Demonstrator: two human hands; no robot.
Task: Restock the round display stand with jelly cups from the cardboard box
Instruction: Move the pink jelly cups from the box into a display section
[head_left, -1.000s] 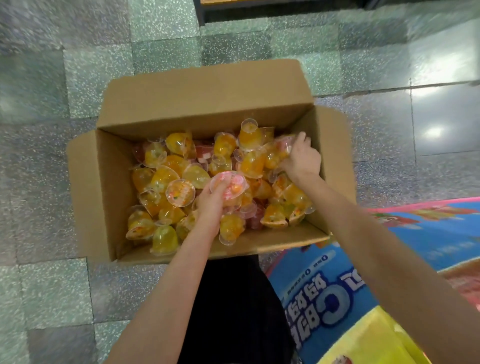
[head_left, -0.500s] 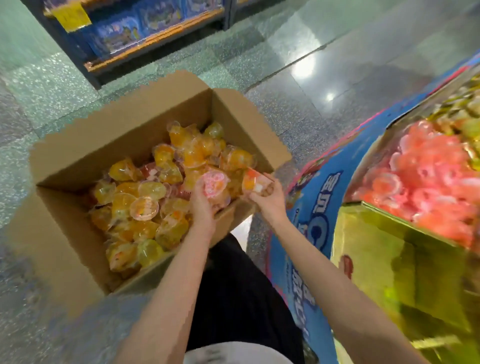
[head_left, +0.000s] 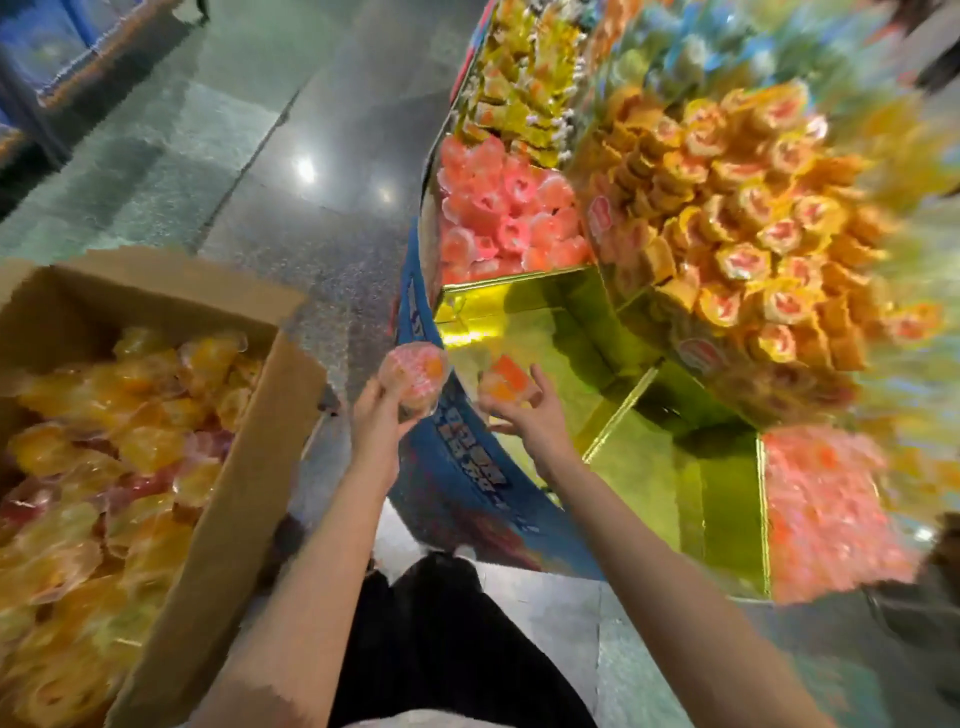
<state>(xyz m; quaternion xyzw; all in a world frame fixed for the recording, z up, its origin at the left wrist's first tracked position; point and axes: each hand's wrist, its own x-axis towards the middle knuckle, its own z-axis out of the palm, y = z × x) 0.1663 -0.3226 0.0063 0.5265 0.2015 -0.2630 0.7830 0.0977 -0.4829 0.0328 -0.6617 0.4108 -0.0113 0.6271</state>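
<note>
The cardboard box sits open at the left, filled with several yellow and orange jelly cups. My left hand grips a pink-lidded jelly cup between the box and the stand. My right hand holds an orange jelly cup over the stand's empty gold compartment. The round display stand has a blue printed rim and gold dividers. The frame is motion-blurred.
Neighbouring compartments hold pink jelly cups; orange-wrapped sweets pile on the upper tier. Grey speckled floor lies between box and stand. Blue shelving stands far left.
The view swung right from the box to the stand. Both hands lifted out of the box, each with a jelly cup, and moved to the stand's gold compartment.
</note>
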